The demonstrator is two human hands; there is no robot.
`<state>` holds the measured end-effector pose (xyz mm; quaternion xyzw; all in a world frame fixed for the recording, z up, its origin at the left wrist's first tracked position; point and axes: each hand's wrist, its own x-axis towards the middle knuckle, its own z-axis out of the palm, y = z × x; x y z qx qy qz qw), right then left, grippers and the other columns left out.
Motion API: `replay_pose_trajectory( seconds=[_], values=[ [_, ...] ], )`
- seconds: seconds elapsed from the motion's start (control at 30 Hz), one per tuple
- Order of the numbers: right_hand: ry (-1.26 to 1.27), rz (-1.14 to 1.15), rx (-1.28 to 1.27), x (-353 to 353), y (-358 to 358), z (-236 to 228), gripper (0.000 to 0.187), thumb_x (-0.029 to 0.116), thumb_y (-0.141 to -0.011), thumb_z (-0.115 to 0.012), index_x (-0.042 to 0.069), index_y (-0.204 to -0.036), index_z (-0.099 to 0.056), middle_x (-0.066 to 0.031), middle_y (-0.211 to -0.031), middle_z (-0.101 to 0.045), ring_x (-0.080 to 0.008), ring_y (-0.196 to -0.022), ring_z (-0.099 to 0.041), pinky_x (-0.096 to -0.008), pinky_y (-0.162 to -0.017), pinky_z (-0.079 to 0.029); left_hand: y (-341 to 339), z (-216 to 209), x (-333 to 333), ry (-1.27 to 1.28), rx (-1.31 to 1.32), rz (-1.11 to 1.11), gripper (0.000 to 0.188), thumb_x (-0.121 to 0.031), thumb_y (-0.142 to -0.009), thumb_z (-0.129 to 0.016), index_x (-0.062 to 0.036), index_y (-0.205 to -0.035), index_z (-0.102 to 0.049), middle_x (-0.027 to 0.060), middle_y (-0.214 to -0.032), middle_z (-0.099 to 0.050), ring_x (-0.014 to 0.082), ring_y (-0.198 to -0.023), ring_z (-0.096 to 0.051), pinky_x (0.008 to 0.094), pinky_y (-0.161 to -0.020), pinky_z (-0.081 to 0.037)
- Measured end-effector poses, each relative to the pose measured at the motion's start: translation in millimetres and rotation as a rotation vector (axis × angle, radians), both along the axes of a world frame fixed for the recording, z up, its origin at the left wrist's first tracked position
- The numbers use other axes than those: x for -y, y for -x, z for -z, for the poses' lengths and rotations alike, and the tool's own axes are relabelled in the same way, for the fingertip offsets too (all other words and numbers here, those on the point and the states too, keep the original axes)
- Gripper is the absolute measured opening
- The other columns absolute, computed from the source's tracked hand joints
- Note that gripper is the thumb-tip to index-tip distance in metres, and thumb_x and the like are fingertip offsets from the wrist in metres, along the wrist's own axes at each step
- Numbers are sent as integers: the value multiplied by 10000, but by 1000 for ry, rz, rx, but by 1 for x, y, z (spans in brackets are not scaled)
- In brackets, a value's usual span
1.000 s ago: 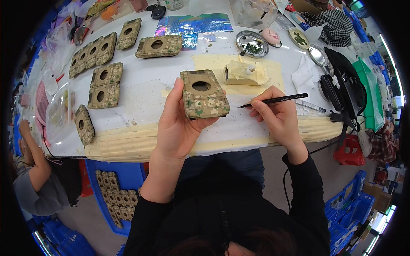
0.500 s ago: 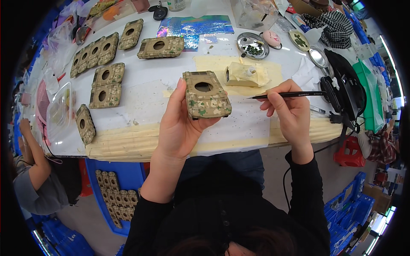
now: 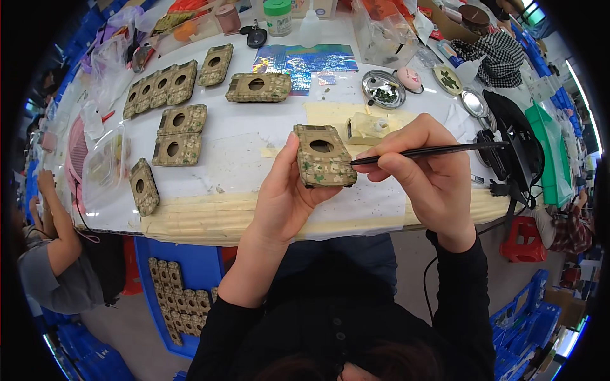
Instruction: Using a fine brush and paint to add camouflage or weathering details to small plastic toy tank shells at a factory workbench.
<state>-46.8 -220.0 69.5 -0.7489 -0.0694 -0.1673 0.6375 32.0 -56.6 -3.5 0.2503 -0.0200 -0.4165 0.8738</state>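
My left hand (image 3: 279,190) grips a camouflage-patterned model tank hull (image 3: 325,166) by its side and underside, lifted above the table. The hull is tan with green and brown blotches and has a round hole in its top. In my right hand (image 3: 432,181) a thin black paintbrush (image 3: 438,150) is pinched between thumb and fingers. Its tip meets or nearly meets the hull's right edge; I cannot tell whether they touch. Behind the hull, a tape-wrapped block (image 3: 367,129) rests on yellowish paper. A round metal dish (image 3: 383,89) holds small dark green bits.
Several similar hulls (image 3: 259,87) lie at the table's left and back. A blue tray (image 3: 159,286) below the table edge carries more. A shiny iridescent sheet (image 3: 305,60), a green-lidded jar (image 3: 277,18) and a black bag (image 3: 515,133) are farther off. People sit at both sides.
My right hand has moved left, bringing the brush tip to the hull's right edge. The head view has shifted, so the tabletop things appear lower and farther right. My left hand keeps its hold.
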Motion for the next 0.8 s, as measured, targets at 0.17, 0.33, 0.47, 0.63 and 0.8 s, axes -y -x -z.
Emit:
replay_pose_trajectory(
  seconds=[0.17,0.33,0.47,0.63,0.8],
  values=[
    [-32,-13,-11,-2,-5,3,94,44,-863,-621,-40,-857,-579,-42,-790,-570,-83,-719,-601,-197,-632,-494,0,0,0,4,8,1,525,-419,-982,-294,18,-1205,-481,175,-1014,-632,286,-834,-667,284,-663,-599],
    [36,-34,16,-1,-7,3,88,39,-860,-621,-40,-858,-582,-43,-785,-567,-85,-703,-591,-198,-621,-486,-4,7,-3,97,92,90,477,-389,-994,-287,-18,-1257,-431,137,-1141,-590,210,-991,-632,309,-786,-580],
    [62,-43,17,-1,-9,4,88,36,-850,-631,-40,-856,-586,-46,-777,-567,-90,-693,-587,-201,-614,-483,1,-1,0,-11,24,3,534,-433,-984,-284,12,-1211,-473,162,-1023,-625,278,-843,-663,279,-666,-598],
    [125,-38,29,-1,-10,2,85,27,-839,-637,-41,-853,-589,-49,-771,-565,-96,-694,-585,-207,-613,-487,1,-1,1,-28,23,0,530,-432,-984,-284,8,-1211,-474,156,-1019,-627,276,-832,-664,279,-662,-598],
    [151,-45,48,-1,-11,1,84,21,-834,-641,-44,-852,-591,-49,-768,-562,-97,-693,-581,-210,-613,-489,1,-2,1,-13,34,3,521,-426,-985,-285,4,-1209,-475,150,-1017,-628,273,-830,-665,277,-663,-598]
  ],
)
